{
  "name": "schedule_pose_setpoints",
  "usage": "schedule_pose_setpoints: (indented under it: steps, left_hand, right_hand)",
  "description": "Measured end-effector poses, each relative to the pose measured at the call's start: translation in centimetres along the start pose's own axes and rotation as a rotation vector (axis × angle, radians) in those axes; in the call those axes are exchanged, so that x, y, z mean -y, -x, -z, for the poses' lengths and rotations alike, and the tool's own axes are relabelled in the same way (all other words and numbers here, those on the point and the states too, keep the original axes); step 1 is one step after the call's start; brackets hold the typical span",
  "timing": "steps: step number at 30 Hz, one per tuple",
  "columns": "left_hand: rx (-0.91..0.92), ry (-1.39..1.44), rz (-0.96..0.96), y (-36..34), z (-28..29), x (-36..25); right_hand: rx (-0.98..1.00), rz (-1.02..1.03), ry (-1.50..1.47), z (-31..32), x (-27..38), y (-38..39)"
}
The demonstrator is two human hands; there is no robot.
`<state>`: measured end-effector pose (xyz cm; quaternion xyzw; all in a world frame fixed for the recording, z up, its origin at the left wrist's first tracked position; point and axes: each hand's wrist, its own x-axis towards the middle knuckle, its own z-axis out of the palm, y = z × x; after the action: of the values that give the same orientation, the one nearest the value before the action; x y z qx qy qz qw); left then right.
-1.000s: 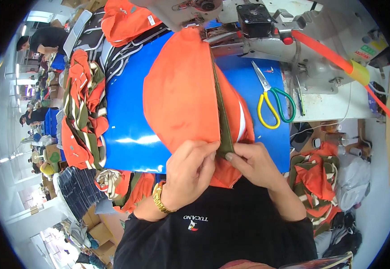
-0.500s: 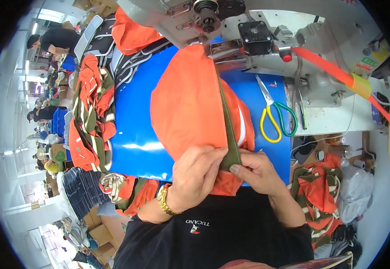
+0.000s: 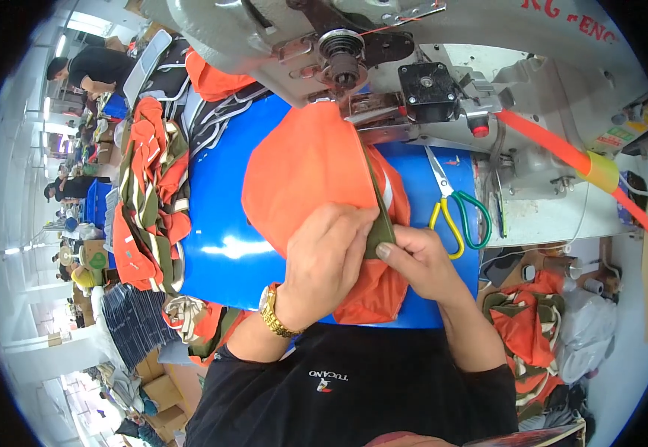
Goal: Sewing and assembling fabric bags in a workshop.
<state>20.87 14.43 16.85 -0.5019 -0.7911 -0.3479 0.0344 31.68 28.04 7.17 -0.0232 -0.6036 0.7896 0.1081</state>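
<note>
Both hands have come closer to the sewing machine than they were a moment ago, bringing the orange fabric along. The fabric lies on the near side of the sewing machine, its far tip reaching right up under the machine's head; whether the needle is in it cannot be told. Its near end, which earlier hung past the blue table against the black shirt, now rests within the table's edge.

The left hand, nearer the sewing machine than before, has turned flatter, with more of its back showing; its grip is closed on the fabric's edge, the thumb mostly hidden. The right hand keeps its grip on the near end of the olive strip, thumb on top. Less of that strip shows between the hands and the sewing machine than before.

The open scissors remain on the table, just on the near side of the sewing machine, and the orange-and-olive bundle still lies well to its left.
</note>
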Motion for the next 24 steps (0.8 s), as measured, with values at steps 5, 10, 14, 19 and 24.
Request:
schedule_pose_setpoints:
  steps: [5, 10, 14, 19, 24]
  left_hand:
    - [0.000, -0.036, -0.008, -1.6, -0.2, 1.5]
    - [-0.008, -0.087, -0.034, -3.2, -0.1, 2.8]
    - [-0.027, -0.098, -0.068, -4.5, -0.3, 3.8]
    - [-0.028, -0.192, -0.096, -5.7, 0.0, 5.1]
    - [-0.107, -0.224, -0.159, -5.3, 0.3, 4.2]
  right_hand:
    - [-0.057, 0.052, -0.017, -0.3, 0.1, -2.2]
    - [-0.004, -0.007, 0.043, 0.6, 0.4, -4.2]
    - [-0.020, 0.010, 0.003, 0.7, 0.7, -5.9]
    - [-0.017, 0.030, 0.092, 1.0, 0.9, -8.1]
    - [-0.062, 0.155, 0.249, 1.6, 1.1, -9.9]
